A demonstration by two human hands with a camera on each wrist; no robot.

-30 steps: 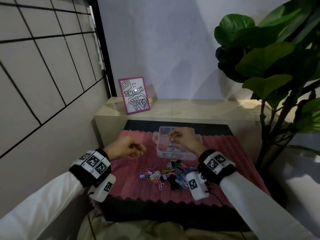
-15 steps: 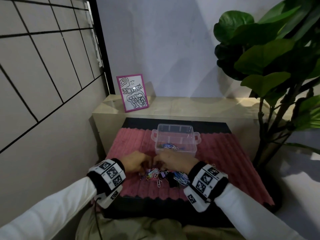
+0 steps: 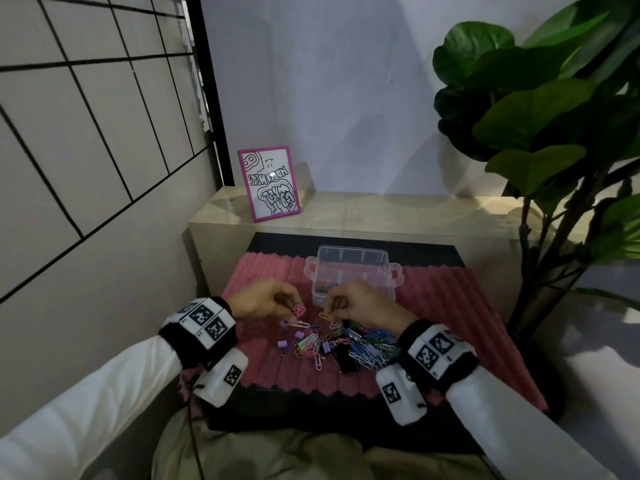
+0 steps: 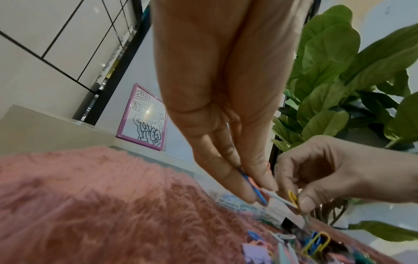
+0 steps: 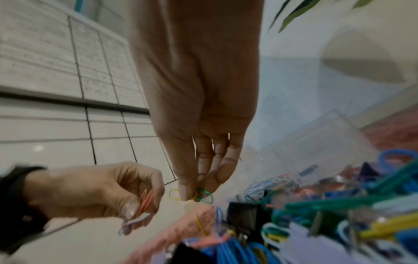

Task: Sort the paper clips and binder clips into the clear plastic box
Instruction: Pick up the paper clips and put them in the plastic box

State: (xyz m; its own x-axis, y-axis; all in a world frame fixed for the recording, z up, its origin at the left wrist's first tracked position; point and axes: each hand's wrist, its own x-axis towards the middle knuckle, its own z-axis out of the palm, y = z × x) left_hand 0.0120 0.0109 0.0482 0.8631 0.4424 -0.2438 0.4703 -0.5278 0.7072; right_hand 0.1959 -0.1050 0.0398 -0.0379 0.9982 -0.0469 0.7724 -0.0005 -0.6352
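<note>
A heap of coloured paper clips and binder clips [image 3: 341, 344] lies on the pink mat, with the clear plastic box [image 3: 353, 271] just behind it. Some clips show in the box's near compartment. My left hand [image 3: 266, 301] hovers over the heap's left edge and pinches several paper clips [image 3: 299, 310], pink, blue and white [image 4: 256, 191]. My right hand [image 3: 360, 304] is beside it, in front of the box. It pinches a yellow and a green paper clip [image 5: 199, 195] between thumb and fingers. The two hands' fingertips are a short way apart.
The pink ribbed mat [image 3: 450, 306] lies on a black pad in a beige alcove. A pink-framed picture [image 3: 269, 183] leans on the ledge behind. A big leafy plant [image 3: 554, 133] stands at the right. A tiled wall closes the left side.
One second ago my right hand was over the box and my left hung beside it. Both came down onto the heap, and now they are raised slightly with clips pinched.
</note>
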